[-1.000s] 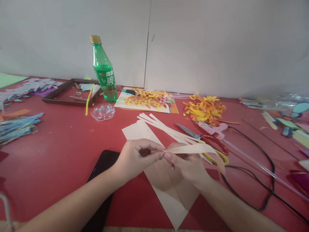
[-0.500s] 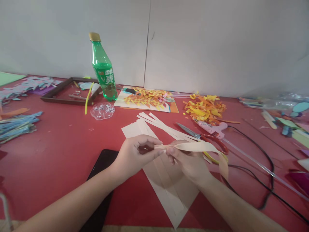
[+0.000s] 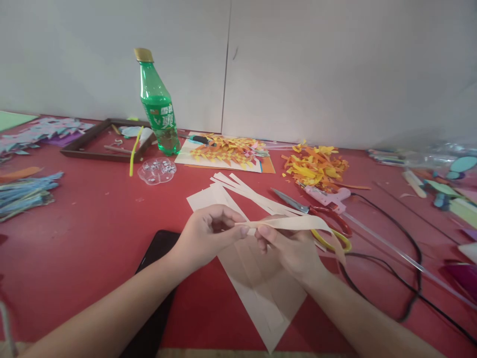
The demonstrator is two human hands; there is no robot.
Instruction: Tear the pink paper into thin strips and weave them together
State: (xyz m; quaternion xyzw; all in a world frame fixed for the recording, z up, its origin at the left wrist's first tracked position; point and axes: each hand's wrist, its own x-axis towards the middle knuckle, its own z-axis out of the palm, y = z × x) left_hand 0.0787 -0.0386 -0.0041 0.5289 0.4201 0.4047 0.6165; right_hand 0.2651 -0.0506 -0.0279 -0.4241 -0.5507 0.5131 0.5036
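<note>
Between my hands stretches a cream paper strip (image 3: 298,223), its long tail curling down to the right. My left hand (image 3: 208,233) pinches the short end between thumb and fingers. Close beside it, my right hand (image 3: 290,246) grips the strip with thumb and bent fingers; a small folded bit shows between the two thumbs. Below them lies a sheet of cream paper (image 3: 268,318), with more cut strips (image 3: 242,188) just behind. Scissors (image 3: 292,201) with red and yellow handles rest beyond my right hand, partly covered by the strip.
A black phone (image 3: 156,253) lies by my left forearm. Behind stand a green bottle (image 3: 158,109), a clear dish (image 3: 157,171) and a brown frame (image 3: 99,155). A pink glue gun (image 3: 330,197) with black cord (image 3: 413,243) and orange-yellow paper scraps (image 3: 315,166) lie right.
Both hands stay close together on the strip. A slightly wider gap shows between the thumbs, and the strip's tail has swung a little to the left.
</note>
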